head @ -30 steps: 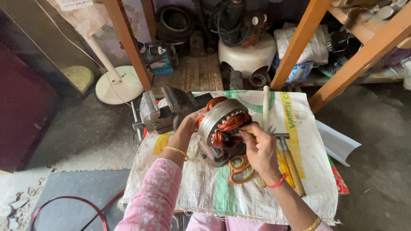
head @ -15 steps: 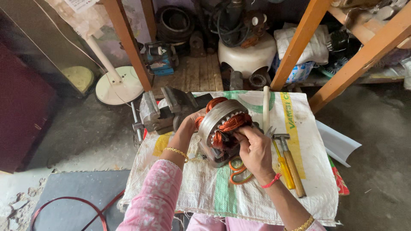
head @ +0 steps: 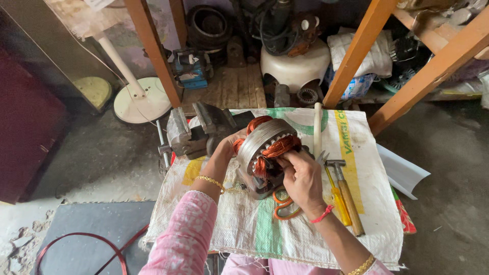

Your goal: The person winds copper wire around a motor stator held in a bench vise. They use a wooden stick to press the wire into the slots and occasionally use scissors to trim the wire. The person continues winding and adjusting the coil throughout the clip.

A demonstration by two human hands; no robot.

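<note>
holding a motor stator [head: 265, 153] upright on its edge, the person works on the copper windings over a small table covered with a white woven sack [head: 305, 224]. the left hand [head: 226, 147] is behind the stator on its left side, the fingers wrapped around the grey steel core and closed on it, so it keeps the piece steady. the right hand [head: 303, 178] is at the front face, its fingertips pressed together on the orange copper coil where it comes out of the slots; whether they pinch a single wire or only push the bundle, i cannot tell. the stator stands in the middle of the sack, just in front of a grey bench vise [head: 196, 130], and orange-handled scissors [head: 282, 206] lie partly under the right hand. near to the right lie a yellow-handled screwdriver [head: 338, 201] and a hammer [head: 346, 196] with a wooden handle, and a white stick [head: 318, 130] lies behind them. in my judgement the step in hand is the shaping or seating of the coil ends in the slots. the next move probably calls for a firm left grip and a small, careful pull or push with the right fingertips, because the thin enamelled wire can be scratched or bent against the sharp slot edges.
</note>
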